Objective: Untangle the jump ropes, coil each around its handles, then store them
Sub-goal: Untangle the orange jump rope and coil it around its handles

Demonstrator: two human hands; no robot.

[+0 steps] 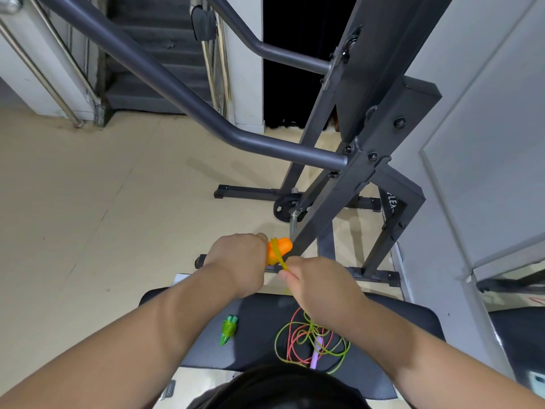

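Fingers [285,275] of right hand [318,290] pinch rope [277,252] wound over orange handles [285,245].

Looks like a small home gym: grey steel weight rack [380,134], padded black bench [253,349], weight plate [283,205], staircase [159,48] beyond.

The left arm [165,329] and right arm [398,343] are bare, reach forward from the lower corners and converge near the middle. The left hand [239,261] is a fist, its back up, curled round an orange handle [281,247]. The right hand [321,290], just beside it and slightly lower, pinches a yellow rope [283,262] between thumb and fingertips. The hands are close but apart.
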